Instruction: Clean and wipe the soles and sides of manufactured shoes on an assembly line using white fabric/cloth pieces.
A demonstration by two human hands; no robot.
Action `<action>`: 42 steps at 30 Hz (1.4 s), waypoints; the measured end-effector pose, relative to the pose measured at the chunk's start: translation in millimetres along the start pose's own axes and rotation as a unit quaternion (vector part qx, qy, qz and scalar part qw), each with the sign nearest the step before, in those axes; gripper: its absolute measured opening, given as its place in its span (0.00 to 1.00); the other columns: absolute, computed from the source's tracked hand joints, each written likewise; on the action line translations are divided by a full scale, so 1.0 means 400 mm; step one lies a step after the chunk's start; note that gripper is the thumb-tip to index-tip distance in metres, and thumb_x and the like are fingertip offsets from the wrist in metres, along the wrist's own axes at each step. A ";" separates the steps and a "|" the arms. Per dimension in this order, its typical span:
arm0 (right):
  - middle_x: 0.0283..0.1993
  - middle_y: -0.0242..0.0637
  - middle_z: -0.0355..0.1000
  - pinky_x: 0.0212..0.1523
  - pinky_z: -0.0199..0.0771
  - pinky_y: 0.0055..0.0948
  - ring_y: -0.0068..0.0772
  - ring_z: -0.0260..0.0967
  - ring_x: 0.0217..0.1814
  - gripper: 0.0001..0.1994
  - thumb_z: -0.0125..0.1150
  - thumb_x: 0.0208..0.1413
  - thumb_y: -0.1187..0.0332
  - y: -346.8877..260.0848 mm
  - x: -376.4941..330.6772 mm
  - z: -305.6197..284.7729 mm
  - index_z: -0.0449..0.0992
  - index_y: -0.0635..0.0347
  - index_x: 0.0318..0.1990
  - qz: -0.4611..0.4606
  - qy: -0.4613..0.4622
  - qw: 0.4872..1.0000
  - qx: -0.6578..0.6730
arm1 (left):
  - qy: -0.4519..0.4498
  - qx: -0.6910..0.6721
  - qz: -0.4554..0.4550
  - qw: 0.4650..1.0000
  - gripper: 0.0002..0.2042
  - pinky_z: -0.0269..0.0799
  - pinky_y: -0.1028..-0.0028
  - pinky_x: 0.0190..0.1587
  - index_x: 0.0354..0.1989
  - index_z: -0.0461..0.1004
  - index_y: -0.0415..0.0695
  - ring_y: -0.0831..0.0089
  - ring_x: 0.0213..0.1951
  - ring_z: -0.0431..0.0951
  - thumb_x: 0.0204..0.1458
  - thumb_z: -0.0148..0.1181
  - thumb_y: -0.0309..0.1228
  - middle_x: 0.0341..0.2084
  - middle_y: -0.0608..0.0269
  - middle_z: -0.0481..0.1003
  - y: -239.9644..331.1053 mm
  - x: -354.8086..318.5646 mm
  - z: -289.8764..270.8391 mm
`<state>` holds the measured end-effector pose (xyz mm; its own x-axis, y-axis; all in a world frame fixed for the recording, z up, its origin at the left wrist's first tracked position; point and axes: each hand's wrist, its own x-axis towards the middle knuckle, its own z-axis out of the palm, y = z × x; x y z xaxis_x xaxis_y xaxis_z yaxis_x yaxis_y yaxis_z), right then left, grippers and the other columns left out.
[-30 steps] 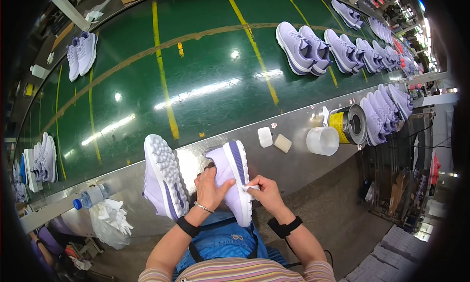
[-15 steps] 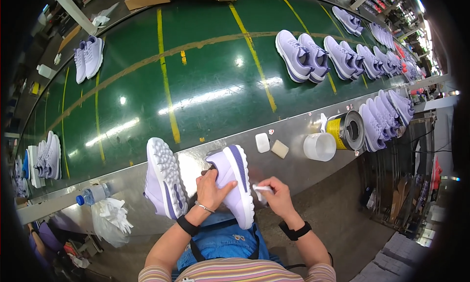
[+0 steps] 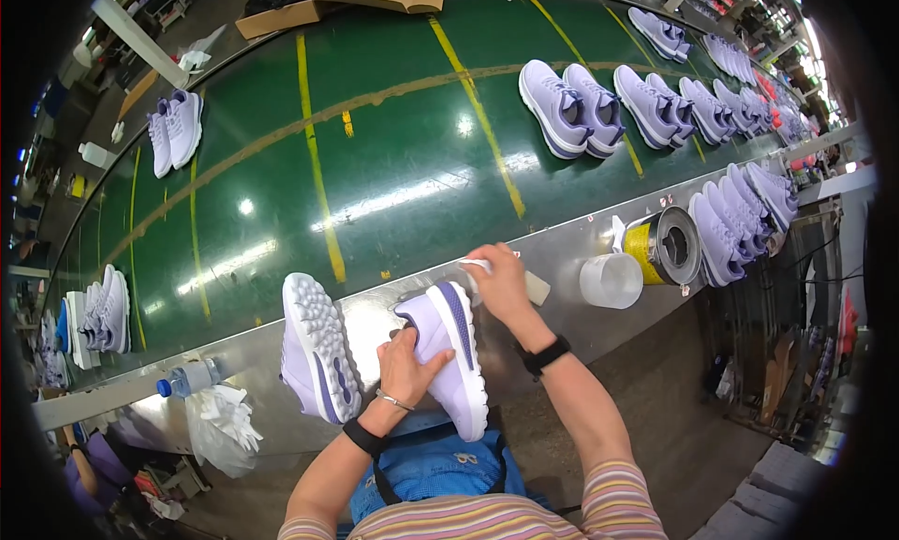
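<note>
My left hand [image 3: 405, 369] is closed round the opening of a lavender sneaker [image 3: 448, 325], its thumb across the side. The shoe is tipped on edge, with its white knobbly sole toward the right. Past the heel side, my right hand [image 3: 503, 285] pinches a folded white cloth [image 3: 476, 266] over the metal ledge. A beige block [image 3: 537, 288] lies just beside that hand, which covers the spot where a white rounded pad was. Left of the held shoe, a second lavender sneaker [image 3: 304, 353] rests on its side, its bumpy sole facing right.
The green belt [image 3: 393, 156] carries pairs of sneakers [image 3: 567, 109] at far right and left. On the metal ledge [image 3: 562, 245] stand a white tub [image 3: 611, 281] and a tipped can [image 3: 672, 245]. A bottle [image 3: 187, 378] and a plastic bag [image 3: 225, 423] are at left.
My right hand has moved up and forward with the white cloth, from beside the sole to above the white pad. My left hand keeps its grip on the sneaker.
</note>
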<state>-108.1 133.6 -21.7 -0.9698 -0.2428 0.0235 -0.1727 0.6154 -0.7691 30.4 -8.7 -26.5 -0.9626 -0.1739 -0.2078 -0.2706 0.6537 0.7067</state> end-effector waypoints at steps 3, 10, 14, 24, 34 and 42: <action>0.28 0.33 0.66 0.32 0.63 0.22 0.24 0.65 0.32 0.05 0.61 0.45 0.71 -0.038 -0.071 -0.070 0.77 0.59 0.30 0.039 -0.018 0.991 0.126 | 0.015 0.003 0.004 1.000 0.22 0.56 0.64 0.36 0.26 0.65 0.40 0.58 0.31 0.69 0.35 0.67 0.44 0.24 0.53 0.70 -0.003 -0.002 -0.002; 0.28 0.36 0.62 0.36 0.63 0.32 0.38 0.61 0.35 0.07 0.59 0.41 0.76 -0.035 -0.134 0.011 0.76 0.57 0.31 -0.123 -0.005 0.990 0.067 | -0.001 0.031 0.014 0.999 0.21 0.56 0.64 0.36 0.27 0.65 0.40 0.57 0.31 0.70 0.35 0.67 0.43 0.24 0.53 0.70 0.036 0.007 -0.003; 0.28 0.34 0.62 0.36 0.61 0.33 0.38 0.60 0.34 0.07 0.60 0.40 0.76 -0.029 -0.193 0.004 0.76 0.56 0.30 -0.178 -0.015 0.984 0.010 | 0.012 -0.008 -0.006 1.000 0.22 0.58 0.64 0.37 0.28 0.67 0.37 0.55 0.30 0.71 0.34 0.67 0.43 0.25 0.50 0.71 0.013 0.007 -0.004; 0.28 0.33 0.64 0.35 0.60 0.32 0.36 0.61 0.34 0.05 0.60 0.41 0.75 -0.033 -0.151 0.028 0.76 0.56 0.29 -0.104 0.069 0.992 0.029 | 0.029 0.030 0.044 0.998 0.20 0.57 0.64 0.35 0.25 0.66 0.39 0.56 0.29 0.70 0.34 0.67 0.42 0.23 0.52 0.70 0.041 0.010 0.011; 0.35 0.29 0.69 0.38 0.69 0.20 0.19 0.67 0.36 0.05 0.52 0.57 0.71 0.011 -0.266 -0.154 0.67 0.58 0.40 0.178 0.066 0.772 0.607 | -0.006 -0.034 -0.009 0.999 0.23 0.65 0.61 0.35 0.26 0.67 0.34 0.51 0.30 0.72 0.33 0.68 0.42 0.26 0.46 0.72 -0.017 0.015 -0.007; 0.35 0.37 0.68 0.38 0.67 0.24 0.25 0.65 0.34 0.08 0.46 0.54 0.76 -0.042 -0.331 -0.239 0.68 0.62 0.40 0.227 0.033 0.713 0.663 | -0.014 0.055 0.178 0.982 0.20 0.57 0.63 0.38 0.19 0.64 0.41 0.59 0.25 0.66 0.30 0.69 0.41 0.19 0.56 0.66 0.038 -0.009 -0.103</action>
<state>6.8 227.3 49.1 -0.8872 -0.1807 -0.4245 0.4337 -0.6404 -0.6338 29.3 -28.7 13.0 -0.9948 0.0994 0.0205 0.0881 0.7460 0.6601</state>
